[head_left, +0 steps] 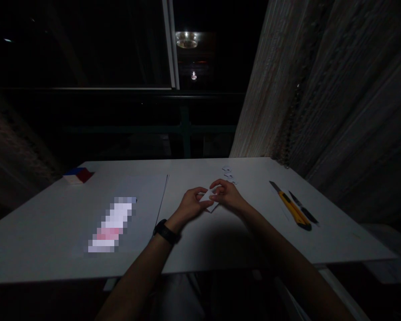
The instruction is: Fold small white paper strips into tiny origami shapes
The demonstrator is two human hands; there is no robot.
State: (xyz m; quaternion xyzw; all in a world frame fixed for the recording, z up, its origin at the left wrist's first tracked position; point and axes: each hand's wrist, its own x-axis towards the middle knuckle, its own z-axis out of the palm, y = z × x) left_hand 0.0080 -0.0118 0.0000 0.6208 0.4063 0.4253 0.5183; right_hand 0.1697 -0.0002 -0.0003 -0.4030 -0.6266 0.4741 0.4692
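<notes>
My left hand [191, 206] and my right hand [227, 195] meet over the middle of a white table [53, 223]. Both pinch a small white piece of paper [210, 198] between thumb and fingers, left hand at its left edge, right hand at its upper right. A black watch [165, 232] sits on my left wrist. The room is dim, so the paper's folds are hard to make out.
Small white paper scraps [228, 174] lie just beyond my hands. A yellow utility knife [292, 207] and a dark pen [303, 207] lie to the right. White sheets [143, 196] with a blurred patch lie to the left. A blue-red-white cube [77, 174] sits far left.
</notes>
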